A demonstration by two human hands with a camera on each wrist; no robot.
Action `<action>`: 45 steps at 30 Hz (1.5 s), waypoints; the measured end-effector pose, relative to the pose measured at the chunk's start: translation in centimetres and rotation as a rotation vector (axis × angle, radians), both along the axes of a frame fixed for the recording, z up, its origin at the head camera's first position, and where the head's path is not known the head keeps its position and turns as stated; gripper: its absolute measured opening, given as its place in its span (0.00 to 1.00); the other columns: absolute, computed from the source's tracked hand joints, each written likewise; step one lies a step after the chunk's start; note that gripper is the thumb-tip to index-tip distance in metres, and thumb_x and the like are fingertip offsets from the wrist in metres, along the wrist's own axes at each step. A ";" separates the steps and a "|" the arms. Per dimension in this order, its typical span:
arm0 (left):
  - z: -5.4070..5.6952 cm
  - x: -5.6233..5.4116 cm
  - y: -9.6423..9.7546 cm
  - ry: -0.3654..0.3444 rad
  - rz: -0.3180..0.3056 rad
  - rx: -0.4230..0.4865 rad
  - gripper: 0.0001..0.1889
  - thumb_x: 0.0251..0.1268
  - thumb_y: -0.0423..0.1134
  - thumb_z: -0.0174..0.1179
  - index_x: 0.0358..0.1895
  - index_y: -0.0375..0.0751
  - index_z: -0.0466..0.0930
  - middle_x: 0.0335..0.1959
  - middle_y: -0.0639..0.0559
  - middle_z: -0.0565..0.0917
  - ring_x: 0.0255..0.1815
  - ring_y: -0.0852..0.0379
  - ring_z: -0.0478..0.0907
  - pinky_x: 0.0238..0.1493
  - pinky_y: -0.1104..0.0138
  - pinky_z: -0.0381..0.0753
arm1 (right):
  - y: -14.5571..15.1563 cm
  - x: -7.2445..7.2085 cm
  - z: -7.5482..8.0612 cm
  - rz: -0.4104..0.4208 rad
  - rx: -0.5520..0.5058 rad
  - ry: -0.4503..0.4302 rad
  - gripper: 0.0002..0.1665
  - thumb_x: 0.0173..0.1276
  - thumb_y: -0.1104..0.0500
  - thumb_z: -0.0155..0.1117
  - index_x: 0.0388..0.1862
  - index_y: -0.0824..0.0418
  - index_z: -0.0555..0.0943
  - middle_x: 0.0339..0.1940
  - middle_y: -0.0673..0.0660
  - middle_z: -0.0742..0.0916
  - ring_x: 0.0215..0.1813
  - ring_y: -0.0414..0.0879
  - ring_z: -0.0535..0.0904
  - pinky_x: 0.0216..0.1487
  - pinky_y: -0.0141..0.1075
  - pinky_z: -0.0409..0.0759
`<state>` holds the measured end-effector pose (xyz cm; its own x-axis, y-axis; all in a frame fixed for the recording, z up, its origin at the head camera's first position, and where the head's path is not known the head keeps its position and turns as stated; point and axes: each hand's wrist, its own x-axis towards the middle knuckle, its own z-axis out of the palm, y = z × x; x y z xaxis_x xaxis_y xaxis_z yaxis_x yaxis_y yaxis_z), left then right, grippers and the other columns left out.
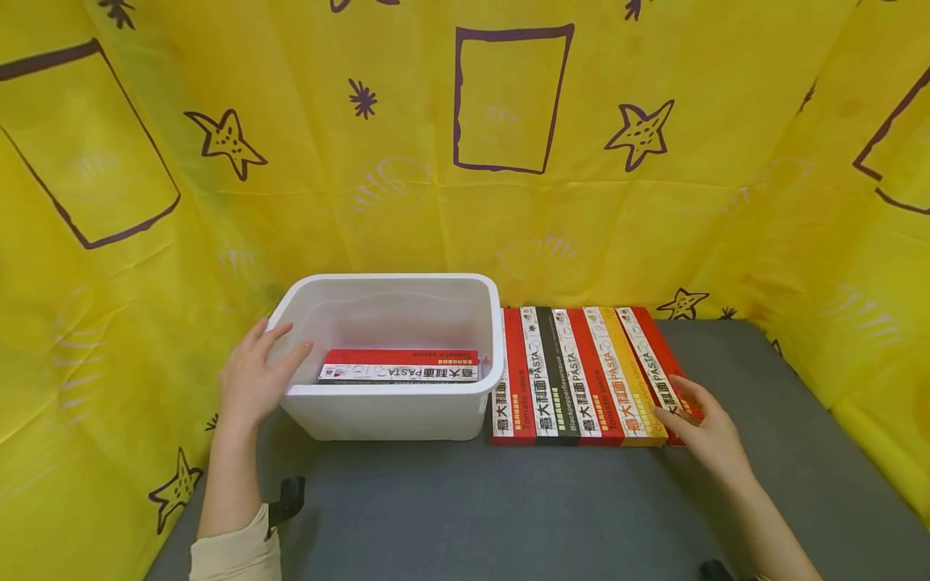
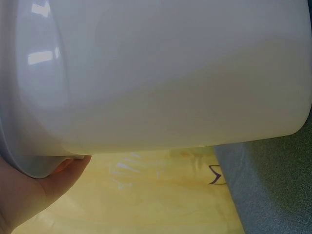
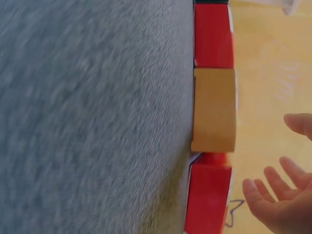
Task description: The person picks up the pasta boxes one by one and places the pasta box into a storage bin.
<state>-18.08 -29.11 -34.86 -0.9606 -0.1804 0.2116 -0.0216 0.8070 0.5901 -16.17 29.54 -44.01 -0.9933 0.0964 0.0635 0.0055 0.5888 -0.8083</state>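
Observation:
A white plastic bin [image 1: 392, 413] stands upright on the table. My left hand [image 1: 254, 375] holds the bin's left rim, and the left wrist view shows a finger [image 2: 70, 173] tucked under that rim. Inside the bin lie a red pasta box [image 1: 403, 357] and a darker-edged pasta box [image 1: 400, 373], partly hidden by the front wall. Over the rightmost red pasta box [image 1: 643, 323] in the row is my right hand [image 1: 708, 432], thumb and fingers apart. In the right wrist view the fingers [image 3: 280, 187] are spread, gripping nothing.
Right of the bin, several pasta boxes lie side by side, among them a black one [image 1: 555, 395] and a yellow one [image 1: 632, 379]. The rightmost red box lies slightly askew. A yellow patterned curtain [image 1: 407, 161] encloses the dark grey table [image 1: 465, 508].

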 end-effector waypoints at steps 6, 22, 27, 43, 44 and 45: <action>0.0 0.0 0.0 0.001 0.000 0.002 0.36 0.71 0.60 0.48 0.71 0.35 0.64 0.75 0.30 0.52 0.70 0.23 0.50 0.62 0.28 0.45 | 1.0 0.1 -0.3 -0.025 0.075 0.018 0.42 0.67 0.49 0.65 0.73 0.65 0.62 0.69 0.73 0.67 0.64 0.69 0.66 0.55 0.52 0.73; -0.3 -0.1 -0.1 0.008 -0.004 0.004 0.36 0.71 0.60 0.48 0.71 0.36 0.64 0.75 0.30 0.52 0.70 0.23 0.50 0.62 0.28 0.45 | 3.6 -0.7 -2.2 0.100 0.186 -0.086 0.58 0.63 0.52 0.68 0.71 0.84 0.44 0.65 0.84 0.60 0.63 0.76 0.58 0.58 0.68 0.61; -0.3 -0.1 -0.1 0.003 -0.001 0.009 0.36 0.70 0.60 0.48 0.71 0.36 0.64 0.75 0.30 0.52 0.70 0.23 0.50 0.62 0.28 0.45 | 4.0 -0.8 -2.2 0.111 0.127 -0.152 0.60 0.64 0.53 0.66 0.70 0.85 0.38 0.66 0.86 0.56 0.64 0.76 0.57 0.60 0.68 0.60; -0.2 -0.1 -0.1 0.022 -0.001 -0.005 0.36 0.71 0.60 0.48 0.70 0.35 0.65 0.74 0.29 0.54 0.69 0.23 0.52 0.62 0.28 0.47 | 4.4 -1.3 -3.3 0.168 0.268 -0.030 0.52 0.53 0.53 0.75 0.64 0.82 0.58 0.51 0.77 0.76 0.49 0.65 0.75 0.43 0.54 0.75; -0.2 0.0 -0.1 0.022 0.000 -0.004 0.36 0.71 0.60 0.48 0.70 0.35 0.66 0.74 0.30 0.54 0.69 0.23 0.52 0.62 0.28 0.47 | 4.4 -1.3 -3.4 0.167 0.279 -0.030 0.53 0.53 0.53 0.75 0.64 0.82 0.58 0.52 0.78 0.76 0.49 0.66 0.75 0.44 0.56 0.74; -0.2 -0.1 -0.1 0.022 0.000 -0.002 0.36 0.71 0.60 0.48 0.70 0.35 0.66 0.75 0.30 0.54 0.69 0.23 0.52 0.62 0.28 0.47 | 4.5 -1.3 -3.4 0.164 0.286 -0.034 0.53 0.52 0.52 0.75 0.64 0.82 0.58 0.52 0.78 0.75 0.50 0.67 0.75 0.45 0.57 0.74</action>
